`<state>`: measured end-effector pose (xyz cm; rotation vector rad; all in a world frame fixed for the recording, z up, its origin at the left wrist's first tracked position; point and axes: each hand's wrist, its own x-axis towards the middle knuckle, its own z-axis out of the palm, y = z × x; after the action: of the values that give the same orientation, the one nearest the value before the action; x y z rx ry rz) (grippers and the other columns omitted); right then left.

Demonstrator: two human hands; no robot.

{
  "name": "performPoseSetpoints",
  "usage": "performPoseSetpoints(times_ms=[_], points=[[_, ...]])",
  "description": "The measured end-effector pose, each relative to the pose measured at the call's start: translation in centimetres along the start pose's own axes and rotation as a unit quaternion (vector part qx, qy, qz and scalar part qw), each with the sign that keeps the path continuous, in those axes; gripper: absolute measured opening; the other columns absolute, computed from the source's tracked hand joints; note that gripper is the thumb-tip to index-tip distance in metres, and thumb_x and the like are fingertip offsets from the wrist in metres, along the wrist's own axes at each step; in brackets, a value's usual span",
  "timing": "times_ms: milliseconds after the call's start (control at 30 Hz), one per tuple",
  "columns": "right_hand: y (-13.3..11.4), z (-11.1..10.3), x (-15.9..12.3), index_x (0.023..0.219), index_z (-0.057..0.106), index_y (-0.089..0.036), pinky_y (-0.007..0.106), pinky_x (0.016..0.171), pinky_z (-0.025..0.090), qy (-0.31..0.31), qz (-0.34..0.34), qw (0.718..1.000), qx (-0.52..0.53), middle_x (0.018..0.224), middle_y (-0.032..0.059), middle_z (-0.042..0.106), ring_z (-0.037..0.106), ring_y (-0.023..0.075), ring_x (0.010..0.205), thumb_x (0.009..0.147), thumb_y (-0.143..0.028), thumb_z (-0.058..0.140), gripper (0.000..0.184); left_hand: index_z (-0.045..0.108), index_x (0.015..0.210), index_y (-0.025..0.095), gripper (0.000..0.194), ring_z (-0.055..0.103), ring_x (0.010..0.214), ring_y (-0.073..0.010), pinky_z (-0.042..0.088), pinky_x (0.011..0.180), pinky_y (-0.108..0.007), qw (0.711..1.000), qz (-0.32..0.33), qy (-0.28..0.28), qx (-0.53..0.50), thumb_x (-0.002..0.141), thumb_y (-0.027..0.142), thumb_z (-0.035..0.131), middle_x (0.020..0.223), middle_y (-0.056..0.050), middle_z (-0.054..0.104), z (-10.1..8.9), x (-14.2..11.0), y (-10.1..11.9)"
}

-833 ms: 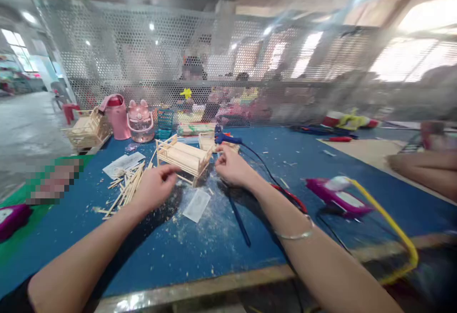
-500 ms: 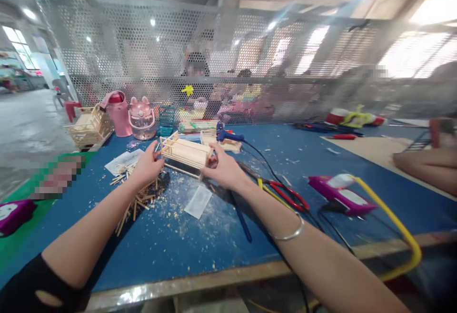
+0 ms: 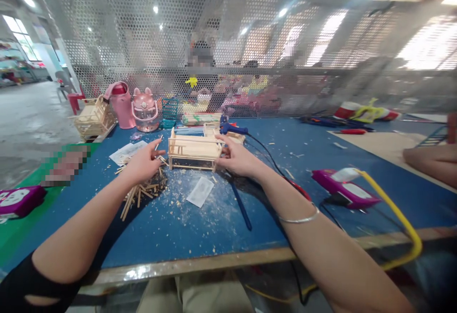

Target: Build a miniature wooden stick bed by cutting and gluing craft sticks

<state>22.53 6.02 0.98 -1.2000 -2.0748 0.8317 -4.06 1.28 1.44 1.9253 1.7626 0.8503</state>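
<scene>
A small wooden stick model (image 3: 194, 147), like a tiny bench with posts and rails, stands upright on the blue table. My right hand (image 3: 237, 157) grips its right end, fingers at the upper corner and thumb lower down. Just off its left end is my left hand (image 3: 144, 161), fingers apart and not touching the model. A thin pale stick shows by the left fingertips; whether they touch it I cannot tell. Under and beside that hand lies a pile of loose wooden sticks (image 3: 140, 193). A white paper packet (image 3: 200, 191) lies in front of the model.
Behind the model lie a blue glue gun (image 3: 233, 129) and more wooden pieces. A pink tumbler (image 3: 122, 106), a pink bottle (image 3: 144, 113) and another stick model (image 3: 93, 119) stand back left. A purple device (image 3: 344, 189) sits right, near a yellow tube (image 3: 396, 213). Another person's arm (image 3: 430, 163) rests far right.
My left hand has let go of the model's left end and moved slightly away. The model, tilted in both hands before, now sits level on the table, with my right hand still on it.
</scene>
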Motion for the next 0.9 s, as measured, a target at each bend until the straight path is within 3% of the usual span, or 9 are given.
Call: performPoseSetpoints(times_ms=[67, 133, 267, 400, 567, 767, 900], points=[[-0.2, -0.4, -0.1, 0.133, 0.024, -0.015, 0.022, 0.057, 0.046, 0.006, 0.01, 1.0, -0.014, 0.103, 0.0107, 0.062, 0.06, 0.014, 0.073, 0.059, -0.01, 0.057, 0.081, 0.054, 0.117, 0.015, 0.049, 0.061, 0.082, -0.0187, 0.043, 0.074, -0.03, 0.994, 0.01, 0.03, 0.101, 0.069, 0.013, 0.045, 0.104, -0.009, 0.066, -1.3, 0.3, -0.7], [-0.2, -0.8, -0.1, 0.131, 0.029, -0.017, 0.021, 0.053, 0.045, 0.029, 0.012, 0.999, -0.025, 0.107, 0.0106, 0.061, 0.06, 0.0134, 0.067, 0.055, -0.006, 0.055, 0.081, 0.064, 0.101, 0.017, 0.035, 0.06, 0.081, -0.0206, 0.042, 0.073, -0.03, 0.98, 0.019, 0.044, 0.193, 0.071, 0.019, 0.047, 0.096, -0.008, 0.067, -2.4, 0.6, -1.6], [0.2, -1.2, 0.4, 0.123, 0.039, -0.015, 0.025, 0.059, 0.046, 0.159, -0.016, 0.987, -0.017, 0.104, 0.0112, 0.061, 0.059, 0.0137, 0.068, 0.053, -0.007, 0.051, 0.071, 0.07, 0.082, 0.018, 0.024, 0.059, 0.073, -0.0196, 0.04, 0.064, -0.027, 0.964, 0.053, -0.036, 0.259, 0.073, 0.028, 0.051, 0.079, -0.006, 0.068, -2.8, 0.9, -2.6], [0.5, -0.7, 0.9, 0.113, 0.046, -0.014, 0.028, 0.06, 0.045, 0.262, -0.044, 0.964, -0.01, 0.09, 0.0078, 0.061, 0.056, 0.013, 0.064, 0.056, -0.012, 0.052, 0.057, 0.069, 0.09, 0.02, 0.026, 0.058, 0.071, -0.0177, 0.04, 0.062, -0.026, 0.956, 0.114, -0.099, 0.251, 0.07, 0.025, 0.054, 0.079, -0.005, 0.067, -1.2, 1.0, -2.6], [-0.2, -0.1, 0.8, 0.105, 0.048, -0.015, 0.029, 0.061, 0.045, 0.292, -0.092, 0.952, -0.016, 0.086, 0.006, 0.061, 0.057, 0.0143, 0.068, 0.061, -0.016, 0.052, 0.044, 0.071, 0.083, 0.021, 0.021, 0.056, 0.075, -0.0177, 0.041, 0.067, -0.027, 0.947, 0.179, -0.105, 0.247, 0.072, 0.022, 0.053, 0.083, -0.006, 0.064, 0.0, 1.0, -2.6], [-1.0, 0.1, 0.3, 0.109, 0.044, -0.017, 0.027, 0.06, 0.044, 0.302, -0.104, 0.947, -0.037, 0.089, 0.0063, 0.059, 0.057, 0.0145, 0.072, 0.063, -0.016, 0.051, 0.046, 0.068, 0.081, 0.019, 0.022, 0.054, 0.079, -0.0174, 0.04, 0.073, -0.028, 0.954, 0.198, -0.04, 0.221, 0.078, 0.02, 0.046, 0.084, -0.006, 0.062, -1.1, 1.2, -2.6], [-1.1, 0.2, 0.3, 0.109, 0.043, -0.018, 0.026, 0.06, 0.044, 0.313, -0.104, 0.943, -0.053, 0.09, 0.0062, 0.059, 0.057, 0.0141, 0.072, 0.065, -0.015, 0.049, 0.045, 0.069, 0.085, 0.024, 0.022, 0.054, 0.081, -0.0192, 0.039, 0.074, -0.029, 0.951, 0.198, -0.08, 0.222, 0.074, 0.022, 0.05, 0.084, -0.005, 0.061, -0.7, 1.2, -3.1]])
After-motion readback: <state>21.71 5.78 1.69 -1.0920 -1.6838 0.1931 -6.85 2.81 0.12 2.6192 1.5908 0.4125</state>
